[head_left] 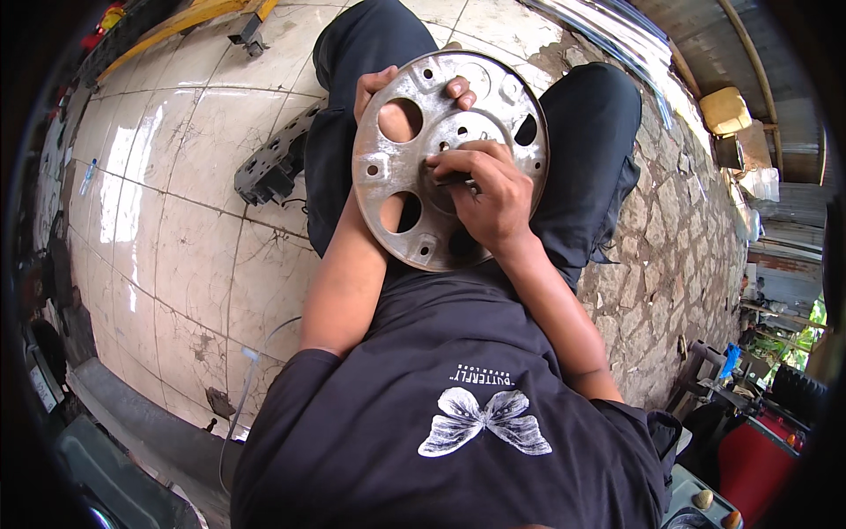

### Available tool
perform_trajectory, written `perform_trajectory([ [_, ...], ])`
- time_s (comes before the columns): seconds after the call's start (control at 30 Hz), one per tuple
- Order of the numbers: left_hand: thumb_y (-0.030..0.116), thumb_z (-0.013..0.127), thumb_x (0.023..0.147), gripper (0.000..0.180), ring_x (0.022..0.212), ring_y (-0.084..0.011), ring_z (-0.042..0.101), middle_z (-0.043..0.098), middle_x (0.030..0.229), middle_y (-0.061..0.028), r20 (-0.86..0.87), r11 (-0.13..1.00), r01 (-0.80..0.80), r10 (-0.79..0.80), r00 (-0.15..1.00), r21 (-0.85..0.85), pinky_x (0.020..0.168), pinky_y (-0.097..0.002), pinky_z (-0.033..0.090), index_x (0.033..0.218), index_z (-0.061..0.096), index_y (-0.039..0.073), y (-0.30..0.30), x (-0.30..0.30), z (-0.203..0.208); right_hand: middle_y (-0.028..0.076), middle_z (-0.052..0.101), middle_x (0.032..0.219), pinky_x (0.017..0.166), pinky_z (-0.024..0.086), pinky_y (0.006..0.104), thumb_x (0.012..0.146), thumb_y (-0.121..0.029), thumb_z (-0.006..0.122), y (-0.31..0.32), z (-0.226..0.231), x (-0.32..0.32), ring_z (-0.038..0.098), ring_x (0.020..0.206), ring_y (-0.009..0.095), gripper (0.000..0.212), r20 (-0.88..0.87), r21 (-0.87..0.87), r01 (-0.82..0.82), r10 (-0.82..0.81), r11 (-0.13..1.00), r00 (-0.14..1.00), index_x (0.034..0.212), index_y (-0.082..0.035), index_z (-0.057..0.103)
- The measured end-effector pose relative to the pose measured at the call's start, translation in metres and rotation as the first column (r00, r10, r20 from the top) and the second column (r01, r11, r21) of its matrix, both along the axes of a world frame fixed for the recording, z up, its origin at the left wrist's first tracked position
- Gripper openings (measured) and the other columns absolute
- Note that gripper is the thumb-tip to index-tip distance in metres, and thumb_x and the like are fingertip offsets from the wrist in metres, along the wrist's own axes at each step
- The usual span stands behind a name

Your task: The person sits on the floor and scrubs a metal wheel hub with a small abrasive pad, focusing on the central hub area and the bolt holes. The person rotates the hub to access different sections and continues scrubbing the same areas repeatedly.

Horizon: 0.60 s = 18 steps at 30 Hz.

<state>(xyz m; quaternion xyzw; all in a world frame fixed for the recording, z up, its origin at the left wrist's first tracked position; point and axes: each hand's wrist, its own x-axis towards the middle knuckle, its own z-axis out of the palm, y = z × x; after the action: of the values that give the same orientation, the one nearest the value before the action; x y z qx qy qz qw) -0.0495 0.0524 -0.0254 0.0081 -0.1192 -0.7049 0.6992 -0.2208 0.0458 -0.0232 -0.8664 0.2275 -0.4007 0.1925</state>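
A round grey metal flywheel plate (374,170) with large holes and small bolt holes is held tilted above my lap. My left hand (374,90) grips it from behind at the upper left rim. Fingertips of that hand poke through an opening near the top, and its palm shows through a large hole. Over the plate's centre, my right hand (493,189) is closed in a pinch. A small dark piece (454,179) shows under its fingers, too covered to name. The plate's middle is partly hidden by this hand.
A dark metal part with holes (273,163) lies on the tiled floor (194,264) left of my legs. Rough stone paving (656,256) runs along the right. A yellow frame (176,31) stands at upper left, a yellow jerrycan (725,110) at upper right, and red machinery (753,463) at lower right.
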Motion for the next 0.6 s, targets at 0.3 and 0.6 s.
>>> perform_trajectory([
  [0.3,0.056,0.047,0.100,0.063,0.108,-0.0316,0.057,0.060,0.106,-0.0161,-0.024,1.000,0.009,-0.008,1.000,0.008,0.100,-0.0441,0.049,0.116,0.061,-0.003,0.001,0.000,0.002,-0.005,0.084,0.100,0.087,0.054,0.0349,0.073,0.006,0.082,-0.001,0.002,0.004,0.076,0.094,0.017,0.030,-0.014,-0.070,0.041,-0.042,0.997,0.999,0.096,-0.013,0.080],
  [0.6,0.057,0.048,0.099,0.066,0.106,-0.0311,0.055,0.058,0.107,-0.0164,-0.008,0.999,-0.003,0.003,1.000,0.032,0.099,-0.0422,0.048,0.119,0.055,-0.006,-0.002,0.000,0.002,-0.007,0.081,0.097,0.089,0.052,0.0364,0.074,0.004,0.079,-0.004,-0.006,0.007,0.073,0.094,0.018,0.032,0.049,0.000,0.050,-0.050,0.999,0.998,0.099,-0.017,0.080],
])
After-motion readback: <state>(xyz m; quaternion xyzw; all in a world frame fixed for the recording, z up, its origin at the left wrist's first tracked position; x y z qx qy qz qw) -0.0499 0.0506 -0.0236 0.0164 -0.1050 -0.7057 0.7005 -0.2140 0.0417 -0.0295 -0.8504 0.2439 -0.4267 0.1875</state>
